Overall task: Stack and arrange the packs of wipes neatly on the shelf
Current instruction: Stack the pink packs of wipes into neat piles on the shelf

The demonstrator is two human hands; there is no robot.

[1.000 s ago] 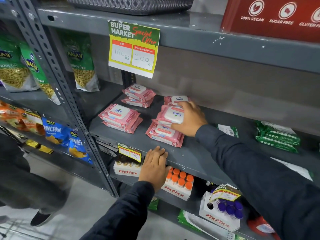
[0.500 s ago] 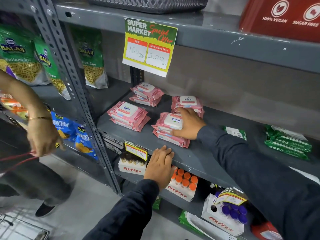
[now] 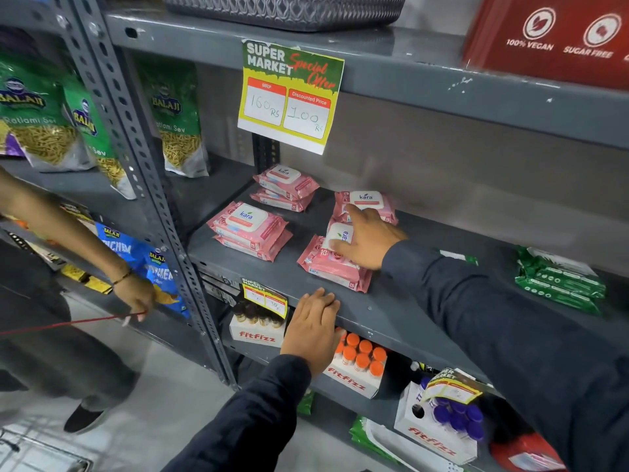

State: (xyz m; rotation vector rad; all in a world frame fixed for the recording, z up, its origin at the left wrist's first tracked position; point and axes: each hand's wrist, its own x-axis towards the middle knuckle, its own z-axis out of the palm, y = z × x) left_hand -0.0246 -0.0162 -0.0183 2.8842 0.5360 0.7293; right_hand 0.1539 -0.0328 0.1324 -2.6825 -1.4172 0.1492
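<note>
The person is part-way through tidying the pink packs of wipes on the grey shelf (image 3: 391, 311), and the step in hand looks like squaring up the front right stack (image 3: 335, 264). The right hand (image 3: 369, 238) lies flat over that stack's top pack, fingers loosely spread, the forefinger reaching back to touch the rear right pack (image 3: 366, 204) just behind; it presses rather than pinches, though the palm hides whether the thumb hooks an edge, so that cannot be told. The left hand (image 3: 315, 327) rests on the shelf's front lip, fingers pressed together and holding nothing, seemingly as a brace. Two other stacks stand to the left: a front left stack (image 3: 250, 229) and a rear left stack (image 3: 286, 187), each two packs high and fairly square. The top pack under the right hand sits turned against the one beneath, its label running sideways. The next move probably calls for rotating that pack into line with its neighbours, then nudging the right-hand stacks level with the left ones.
</note>
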